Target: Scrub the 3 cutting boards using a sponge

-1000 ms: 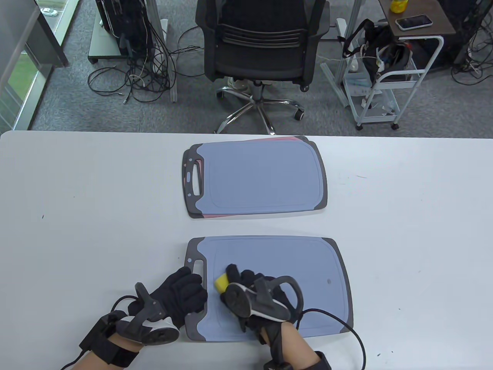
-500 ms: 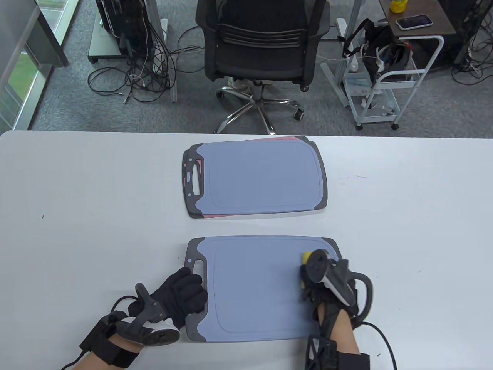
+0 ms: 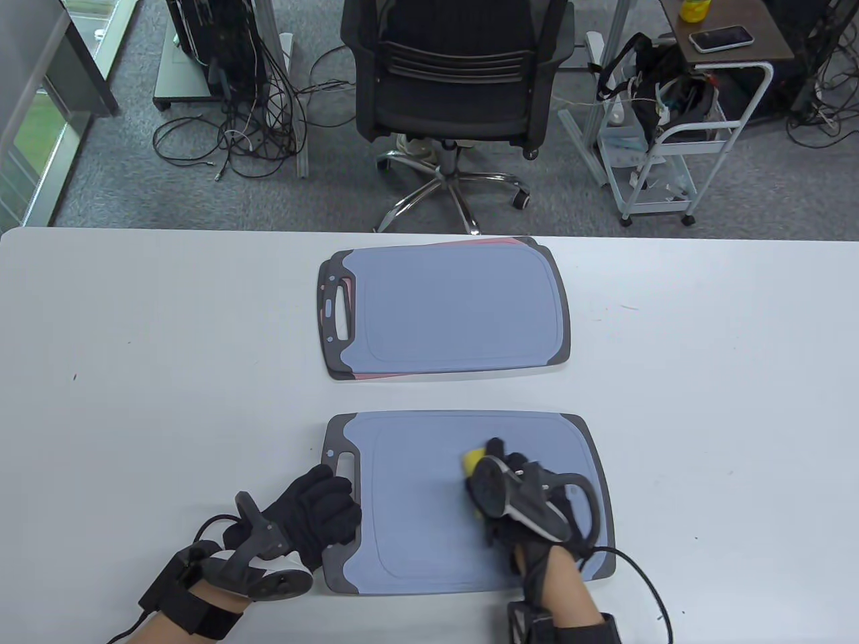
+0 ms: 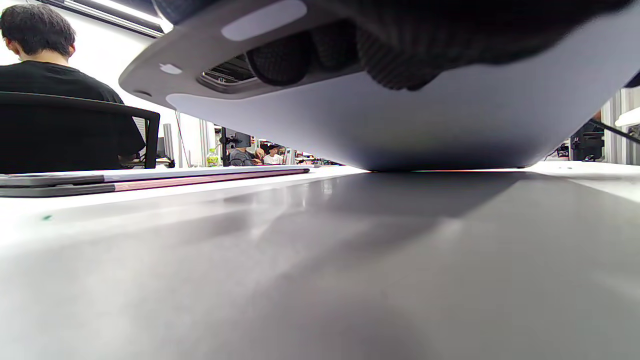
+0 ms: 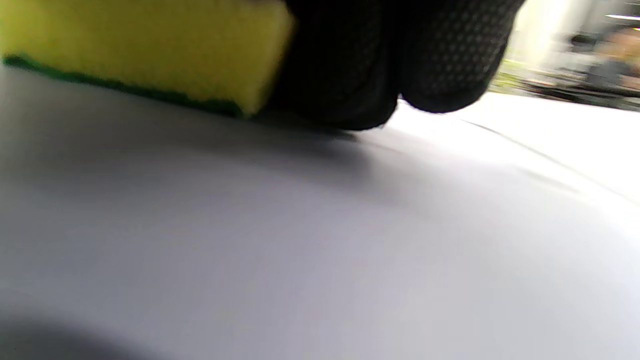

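A blue-grey cutting board point(image 3: 416, 510) with dark ends lies near the table's front edge. My right hand point(image 3: 504, 464) grips a yellow sponge point(image 3: 474, 459) and presses it on the board's right-centre. In the right wrist view the sponge point(image 5: 140, 45) has its green side down on the board, with the gloved fingers point(image 5: 380, 60) beside it. My left hand point(image 3: 322, 510) holds the board's left handle end. In the left wrist view its fingertips point(image 4: 400, 65) curl under that end. Farther back a second blue board point(image 3: 456, 315) lies on a pink one point(image 3: 500, 242).
The white table point(image 3: 134, 369) stretches wide on both sides of the boards. Behind it stand an office chair point(image 3: 456, 67), a white cart point(image 3: 678, 134) and floor cables point(image 3: 228, 134). A seated person point(image 4: 45, 90) shows in the left wrist view.
My right hand swept the sponge from the board's left part to its far right corner, then back left toward the middle. The left hand and all boards stayed put.
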The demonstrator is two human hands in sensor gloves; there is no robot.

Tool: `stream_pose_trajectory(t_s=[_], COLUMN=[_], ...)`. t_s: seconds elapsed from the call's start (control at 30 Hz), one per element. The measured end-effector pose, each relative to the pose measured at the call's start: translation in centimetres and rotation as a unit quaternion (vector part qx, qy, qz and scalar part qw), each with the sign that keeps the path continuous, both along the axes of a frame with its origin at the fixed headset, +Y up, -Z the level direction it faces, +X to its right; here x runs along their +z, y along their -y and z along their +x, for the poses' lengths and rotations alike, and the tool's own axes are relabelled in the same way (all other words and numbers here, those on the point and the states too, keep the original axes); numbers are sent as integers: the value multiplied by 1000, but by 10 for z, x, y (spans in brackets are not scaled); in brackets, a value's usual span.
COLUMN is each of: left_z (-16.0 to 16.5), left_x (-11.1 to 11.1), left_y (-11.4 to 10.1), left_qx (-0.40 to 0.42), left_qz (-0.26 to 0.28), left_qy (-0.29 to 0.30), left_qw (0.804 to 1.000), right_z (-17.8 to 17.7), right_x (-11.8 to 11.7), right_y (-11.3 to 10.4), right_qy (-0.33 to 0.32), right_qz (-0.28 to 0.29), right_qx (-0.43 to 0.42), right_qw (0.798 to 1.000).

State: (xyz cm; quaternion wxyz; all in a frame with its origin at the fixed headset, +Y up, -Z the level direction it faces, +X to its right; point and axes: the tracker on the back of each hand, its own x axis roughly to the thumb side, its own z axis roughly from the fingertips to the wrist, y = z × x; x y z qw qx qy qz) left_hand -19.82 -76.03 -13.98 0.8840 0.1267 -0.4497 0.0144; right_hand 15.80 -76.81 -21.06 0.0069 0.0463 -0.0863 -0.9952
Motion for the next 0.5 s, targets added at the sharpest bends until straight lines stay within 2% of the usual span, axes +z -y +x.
stream_pose_trajectory(t_s=[0.07, 0.13, 0.2, 0.23, 0.3, 0.37, 0.43, 0.5], left_z=[0, 0, 0, 0, 0, 0, 0, 1], left_x=[1, 1, 1, 1, 1, 0, 1, 2], left_y=[0, 0, 0, 0, 0, 0, 0, 0], left_qx=[-2, -2, -1, -1, -1, 0, -3, -7], left_qz=[5, 6, 5, 4, 3, 2, 5, 10], left_qy=[1, 1, 1, 1, 2, 2, 1, 2], left_qw=[1000, 1000, 1000, 1000, 1000, 1000, 1000, 1000], right_z=[52, 80, 75, 61, 17, -48, -127, -170], right_x=[2, 8, 7, 4, -2, 2, 25, 46], right_y=[9, 15, 14, 11, 3, -6, -18, -27], right_qy=[109, 165, 155, 137, 41, -75, -222, -327], right_qz=[-12, -25, -9, -7, -30, -6, 26, 33], right_qx=[-21, -47, -63, -30, -10, -22, -45, -33], right_qw=[994, 985, 986, 990, 999, 997, 974, 944])
